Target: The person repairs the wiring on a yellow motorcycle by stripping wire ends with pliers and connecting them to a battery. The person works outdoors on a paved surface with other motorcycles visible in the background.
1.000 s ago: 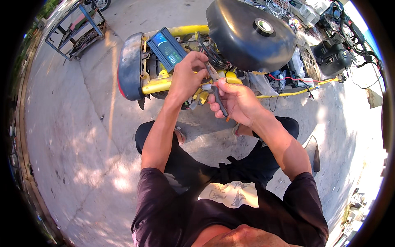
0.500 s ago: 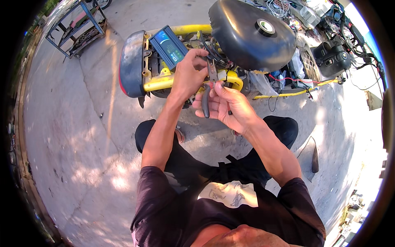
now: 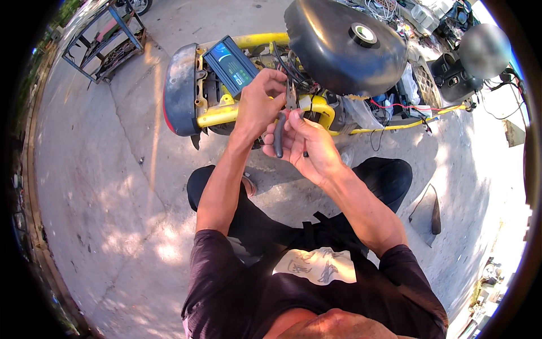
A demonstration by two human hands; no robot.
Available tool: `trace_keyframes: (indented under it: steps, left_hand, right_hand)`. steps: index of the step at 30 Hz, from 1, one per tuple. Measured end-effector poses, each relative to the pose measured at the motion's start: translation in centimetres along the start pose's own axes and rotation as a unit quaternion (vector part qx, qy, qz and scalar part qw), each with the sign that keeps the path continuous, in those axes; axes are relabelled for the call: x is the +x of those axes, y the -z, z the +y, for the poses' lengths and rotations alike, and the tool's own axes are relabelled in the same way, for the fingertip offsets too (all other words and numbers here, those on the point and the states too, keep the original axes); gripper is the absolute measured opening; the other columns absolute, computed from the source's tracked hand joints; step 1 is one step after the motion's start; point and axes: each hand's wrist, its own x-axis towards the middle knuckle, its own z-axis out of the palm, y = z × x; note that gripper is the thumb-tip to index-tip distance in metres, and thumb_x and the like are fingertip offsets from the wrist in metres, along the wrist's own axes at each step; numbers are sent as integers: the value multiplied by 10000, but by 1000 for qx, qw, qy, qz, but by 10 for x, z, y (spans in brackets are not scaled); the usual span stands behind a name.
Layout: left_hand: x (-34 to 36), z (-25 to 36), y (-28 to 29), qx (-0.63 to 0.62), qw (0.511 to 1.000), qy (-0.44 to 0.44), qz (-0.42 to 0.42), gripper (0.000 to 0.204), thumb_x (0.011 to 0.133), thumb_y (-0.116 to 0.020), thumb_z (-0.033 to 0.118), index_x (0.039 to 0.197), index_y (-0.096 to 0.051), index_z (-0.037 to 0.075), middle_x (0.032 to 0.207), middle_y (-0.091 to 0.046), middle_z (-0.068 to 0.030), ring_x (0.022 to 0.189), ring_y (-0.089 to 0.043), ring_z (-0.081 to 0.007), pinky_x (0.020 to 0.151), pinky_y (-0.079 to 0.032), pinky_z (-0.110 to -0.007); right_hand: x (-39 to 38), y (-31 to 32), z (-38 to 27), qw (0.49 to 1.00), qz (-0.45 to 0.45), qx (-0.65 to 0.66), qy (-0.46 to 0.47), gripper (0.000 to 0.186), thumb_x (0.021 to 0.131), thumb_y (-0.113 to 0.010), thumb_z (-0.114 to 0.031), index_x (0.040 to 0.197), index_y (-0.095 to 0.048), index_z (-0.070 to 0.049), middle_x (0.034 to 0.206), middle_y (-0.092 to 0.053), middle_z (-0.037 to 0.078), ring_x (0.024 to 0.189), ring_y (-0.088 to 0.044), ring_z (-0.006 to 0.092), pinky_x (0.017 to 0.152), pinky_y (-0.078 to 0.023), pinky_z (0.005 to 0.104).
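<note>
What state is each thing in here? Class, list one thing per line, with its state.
Pliers: handles spread apart.
Right hand: holding the pliers.
Left hand: fingers bent near the pliers' tip; grip unclear.
Blue box: lying aslant over the yellow frame, labelled side up.
Yellow frame: uncovered, inner parts exposed.
Black rounded shell: resting over the frame.
Red wire: exposed.
Metal stand: upright on the ground.

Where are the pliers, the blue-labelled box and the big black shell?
Pliers (image 3: 279, 135), head view: on one dark handle.
Blue-labelled box (image 3: 230, 65), head view: on its labelled face.
Big black shell (image 3: 341, 50), head view: on its smooth, curved surface.
</note>
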Motion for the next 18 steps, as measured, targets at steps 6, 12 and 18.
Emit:
trace_keyframes:
  steps: [6, 12, 18]
  left_hand:
    - [1, 4, -1, 1, 1000, 10, -6, 300, 919, -753, 25, 1204, -669, -20, 1023, -810, -138, 955, -767, -211, 833, -598, -349]
    - [17, -5, 5, 19, 999, -14, -31, 146, 974, -720, 69, 1045, -732, -58, 922, -799, -123, 841, -742, -172, 768, -580, -337]
    - [34, -6, -3, -20, 998, 41, -47, 111, 1008, -692, 35, 1026, -732, -67, 885, -750, -82, 802, -673, -122, 732, -578, -303]
  right_hand:
    - [2, 6, -13, 1000, -5, -9, -23, 293, 1141, -555, -370, 1187, -591, -83, 1044, -703, 135, 883, -689, 267, 743, -556, 413]
    - [-41, 26, -58, 986, -46, -152, -49, 377, 1124, -590, -363, 1194, -596, 7, 1083, -721, 173, 1000, -774, 283, 893, -662, 437]
    - [-65, 57, -72, 902, 69, -425, 30, 401, 1104, -644, -313, 1263, -630, 56, 1057, -717, 108, 910, -723, 175, 810, -592, 324]
